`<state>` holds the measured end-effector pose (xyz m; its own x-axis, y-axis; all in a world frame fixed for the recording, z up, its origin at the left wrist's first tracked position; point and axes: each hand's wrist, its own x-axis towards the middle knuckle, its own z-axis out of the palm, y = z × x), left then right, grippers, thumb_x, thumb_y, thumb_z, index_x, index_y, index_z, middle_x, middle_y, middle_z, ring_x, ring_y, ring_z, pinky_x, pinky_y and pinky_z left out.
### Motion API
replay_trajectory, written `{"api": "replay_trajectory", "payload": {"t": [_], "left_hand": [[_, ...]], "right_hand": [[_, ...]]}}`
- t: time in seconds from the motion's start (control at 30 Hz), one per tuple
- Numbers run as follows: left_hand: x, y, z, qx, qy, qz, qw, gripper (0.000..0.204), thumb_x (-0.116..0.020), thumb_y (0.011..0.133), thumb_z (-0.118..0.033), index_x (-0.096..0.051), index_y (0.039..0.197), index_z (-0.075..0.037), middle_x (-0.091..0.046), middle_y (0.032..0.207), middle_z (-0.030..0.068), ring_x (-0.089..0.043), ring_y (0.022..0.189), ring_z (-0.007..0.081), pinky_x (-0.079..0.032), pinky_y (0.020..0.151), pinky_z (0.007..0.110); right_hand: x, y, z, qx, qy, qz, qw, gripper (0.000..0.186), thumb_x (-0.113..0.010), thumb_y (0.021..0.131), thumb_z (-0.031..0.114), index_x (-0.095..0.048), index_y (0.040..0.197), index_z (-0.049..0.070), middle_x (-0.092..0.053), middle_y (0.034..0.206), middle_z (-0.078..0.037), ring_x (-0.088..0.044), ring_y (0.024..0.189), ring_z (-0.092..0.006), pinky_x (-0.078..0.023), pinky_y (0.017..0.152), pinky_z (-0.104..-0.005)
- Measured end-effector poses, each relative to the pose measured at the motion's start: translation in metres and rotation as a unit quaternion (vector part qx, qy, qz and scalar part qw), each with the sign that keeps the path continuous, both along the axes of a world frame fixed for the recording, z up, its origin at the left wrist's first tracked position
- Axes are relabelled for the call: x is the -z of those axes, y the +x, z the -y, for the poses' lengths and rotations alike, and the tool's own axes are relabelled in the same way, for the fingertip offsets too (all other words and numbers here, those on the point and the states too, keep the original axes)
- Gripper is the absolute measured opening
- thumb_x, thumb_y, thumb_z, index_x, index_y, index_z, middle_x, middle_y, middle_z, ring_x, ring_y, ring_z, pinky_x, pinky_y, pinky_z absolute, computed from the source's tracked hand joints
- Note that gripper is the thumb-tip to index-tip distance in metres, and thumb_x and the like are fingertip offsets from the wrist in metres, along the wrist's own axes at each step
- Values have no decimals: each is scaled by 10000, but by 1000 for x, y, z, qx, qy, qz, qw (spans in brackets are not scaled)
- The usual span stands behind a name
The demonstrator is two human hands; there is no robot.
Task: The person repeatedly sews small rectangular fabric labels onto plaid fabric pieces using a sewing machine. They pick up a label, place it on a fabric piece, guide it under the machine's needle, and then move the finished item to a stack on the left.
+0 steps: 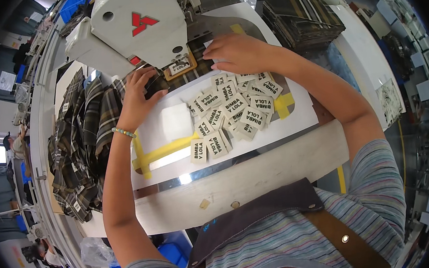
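A dark plaid fabric piece (196,74) lies under the head of a white sewing machine (139,28). A pale printed label (179,66) sits on it inside a yellowish clamp frame (167,77). My left hand (139,93) rests on the fabric left of the frame, thumb and fingers apart. To the frame's right, my right hand (235,54) lies over the fabric with fingers stretched out. A small pale piece shows at its fingertips; whether it is gripped I cannot tell. Several loose labels (233,106) lie heaped just in front of the frame.
Crumpled plaid pieces (84,130) are piled at the left, and a neat plaid stack (311,10) stands at the back right. A white pad (176,122) lies beside the labels. Yellow tape (170,149) marks the white work sheet. Blue bins (171,255) are below the table.
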<state>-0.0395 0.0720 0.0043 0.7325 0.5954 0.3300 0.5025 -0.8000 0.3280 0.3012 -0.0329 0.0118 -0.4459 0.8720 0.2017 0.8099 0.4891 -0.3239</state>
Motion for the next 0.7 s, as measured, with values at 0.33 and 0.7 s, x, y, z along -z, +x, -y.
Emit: {"api": "replay_trajectory", "payload": {"t": [0.33, 0.7], "left_hand": [[17, 11, 4, -41, -21, 34, 998, 506, -902, 848, -245, -684, 1221, 18, -604, 1266, 151, -544, 1251, 352, -439, 1118, 434], [21, 39, 21, -33, -38, 131, 990, 198, -866, 872, -147, -747, 921, 4, -616, 946, 125, -600, 974, 297, -490, 913, 386]], "right_hand": [[-4, -3, 10, 16, 7, 44, 999, 435, -681, 1025, 352, -751, 1296, 19, -705, 1403, -150, -595, 1370, -345, -487, 1138, -467], [9, -7, 15, 14, 192, 201, 960, 214, -733, 898, 289, -783, 881, 82, -719, 956, -32, -697, 1000, -249, -588, 838, -415]]}}
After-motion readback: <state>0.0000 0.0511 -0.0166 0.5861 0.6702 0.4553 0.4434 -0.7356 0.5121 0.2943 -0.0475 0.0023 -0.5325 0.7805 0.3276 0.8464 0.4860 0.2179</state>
